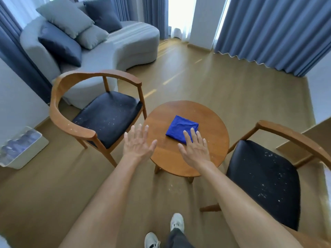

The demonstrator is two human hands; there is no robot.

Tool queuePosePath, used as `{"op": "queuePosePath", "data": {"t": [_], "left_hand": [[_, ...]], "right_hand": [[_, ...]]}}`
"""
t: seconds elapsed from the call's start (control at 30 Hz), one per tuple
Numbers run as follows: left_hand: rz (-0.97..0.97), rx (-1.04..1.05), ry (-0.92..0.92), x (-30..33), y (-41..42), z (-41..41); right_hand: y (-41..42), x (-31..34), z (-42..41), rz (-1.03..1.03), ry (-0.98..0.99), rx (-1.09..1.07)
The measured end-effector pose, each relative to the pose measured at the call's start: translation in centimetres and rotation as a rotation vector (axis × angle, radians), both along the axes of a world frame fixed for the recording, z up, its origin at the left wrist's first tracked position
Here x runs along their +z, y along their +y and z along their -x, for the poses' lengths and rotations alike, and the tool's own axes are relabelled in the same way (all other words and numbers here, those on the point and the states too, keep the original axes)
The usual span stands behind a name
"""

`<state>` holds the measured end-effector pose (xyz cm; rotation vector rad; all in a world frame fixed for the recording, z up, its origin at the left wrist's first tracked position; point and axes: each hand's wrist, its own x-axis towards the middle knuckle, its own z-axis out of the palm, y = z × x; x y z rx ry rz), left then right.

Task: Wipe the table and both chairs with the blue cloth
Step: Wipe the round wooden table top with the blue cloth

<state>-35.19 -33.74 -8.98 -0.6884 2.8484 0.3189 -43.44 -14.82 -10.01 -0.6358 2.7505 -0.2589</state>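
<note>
blue cloth [181, 128] sits folded into a small square near the middle of the round wooden table [211, 149], slightly toward the far side. nothing wiped yet by the look of it: pale specks show on the tabletop, on both black seats, and on the floor by the table legs.

our right hand [194, 150] is flat, fingers straight and spread. its fingertips overlap the cloth's near corner, but we can't tell if they press on it or hover just above. nothing is gripped. our left hand [138, 143] is wide open too, palm down, over the table's left edge and holding nothing. it looks like a reach in progress, with the right hand going for the cloth and the left free to steady.

left chair [107, 119] stands just beside the table, its seat corner close to the rim. right chair [265, 178] is near on the other side, partly behind our right forearm. both are in arm's range from where we stand, so probably no repositioning is needed between surfaces.

judgement: step 1 is picking up the cloth. keeping it folded gives a firm pad for the flat top. the risk is pushing specks off the edge onto the floor.
</note>
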Motion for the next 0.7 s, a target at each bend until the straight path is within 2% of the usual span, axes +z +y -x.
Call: {"op": "queuePosePath", "data": {"t": [0.37, 0.7], "left_hand": [[-0.029, -0.131, -0.113, -5.1, -4.4, 14.1], [-0.119, -0.284, -0.231, -10.8, -7.7, 23.0]], "right_hand": [[-4.2, -6.2, 12.2, -0.009, -0.138, -0.177], [-6.8, -10.9, 18.4, -0.04, -0.252, -0.302]]}}
